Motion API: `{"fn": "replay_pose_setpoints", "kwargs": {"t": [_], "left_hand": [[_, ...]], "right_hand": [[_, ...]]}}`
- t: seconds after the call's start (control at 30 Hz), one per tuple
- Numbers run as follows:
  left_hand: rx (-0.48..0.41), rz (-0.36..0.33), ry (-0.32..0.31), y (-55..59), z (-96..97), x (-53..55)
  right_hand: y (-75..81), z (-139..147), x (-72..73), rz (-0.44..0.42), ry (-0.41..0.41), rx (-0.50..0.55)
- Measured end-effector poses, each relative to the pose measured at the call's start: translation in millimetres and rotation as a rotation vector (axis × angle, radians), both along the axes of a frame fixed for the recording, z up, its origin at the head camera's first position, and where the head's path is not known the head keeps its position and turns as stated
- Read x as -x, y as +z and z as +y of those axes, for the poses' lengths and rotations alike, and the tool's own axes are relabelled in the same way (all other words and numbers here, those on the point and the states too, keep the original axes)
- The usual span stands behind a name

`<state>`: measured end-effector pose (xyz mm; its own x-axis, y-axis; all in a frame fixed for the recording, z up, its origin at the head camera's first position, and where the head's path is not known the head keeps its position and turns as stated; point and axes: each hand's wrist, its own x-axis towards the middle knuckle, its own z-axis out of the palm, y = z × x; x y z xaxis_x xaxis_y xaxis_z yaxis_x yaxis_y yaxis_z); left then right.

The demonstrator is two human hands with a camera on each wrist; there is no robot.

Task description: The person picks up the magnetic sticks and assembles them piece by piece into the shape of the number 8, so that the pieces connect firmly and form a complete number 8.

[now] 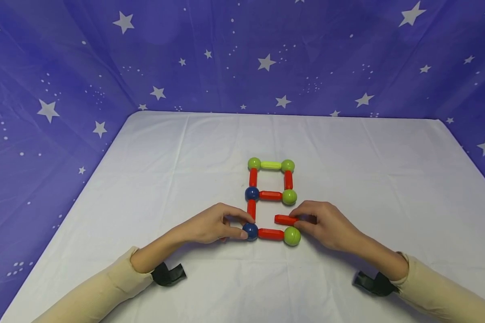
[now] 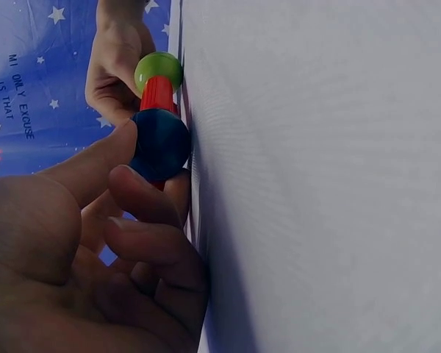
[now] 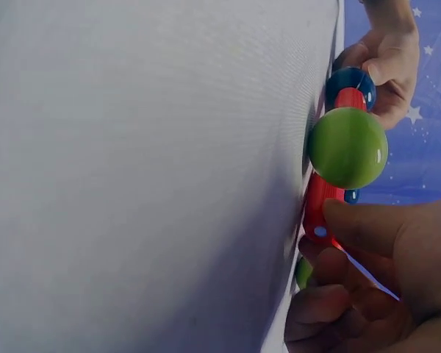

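On the table lies a figure of balls and rods like a magnetic building set. Its far part is a closed square with a lime rod [image 1: 271, 165] along the top and a red middle rod [image 1: 271, 195]. My left hand [image 1: 216, 224] pinches the near-left blue ball [image 1: 250, 231] between thumb and fingers. From that ball a red rod [image 1: 271, 234] leads right to a green ball [image 1: 292, 236]. Just beyond this green ball, my right hand [image 1: 327, 224] pinches a loose red rod [image 1: 285, 220] by one end, roughly level, its other end pointing left into the figure's open side.
A white cloth covers the table [image 1: 186, 152]. Purple star-printed fabric [image 1: 226, 58] hangs behind and at the sides. Black wrist mounts [image 1: 169, 274] sit under both forearms, close over the cloth.
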<state>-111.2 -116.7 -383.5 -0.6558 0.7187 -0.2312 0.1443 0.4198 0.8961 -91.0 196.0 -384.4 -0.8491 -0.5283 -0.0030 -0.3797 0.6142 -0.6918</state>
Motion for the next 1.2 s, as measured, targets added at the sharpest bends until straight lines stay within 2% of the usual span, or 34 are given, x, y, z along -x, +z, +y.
{"fn": "replay_pose_setpoints", "kwargs": {"t": [0.47,0.87,1.07,1.2], "left_hand": [[0.001,0.002,0.001,-0.1,-1.7,-0.7],[0.0,0.007,-0.003,1.4,-1.2,-0.5],[-0.003,-0.001,-0.002,1.1,-1.0,-0.1],[-0.004,-0.001,-0.004,1.1,-0.5,0.2]], "right_hand": [[8.1,9.3,0.4,0.107,-0.084,0.03],[14.2,29.6,-0.8,0.147,-0.175,0.039],[13.7,32.1,-0.2,0.178,-0.188,0.059],[12.7,31.6,0.5,0.17,-0.195,0.06]]}}
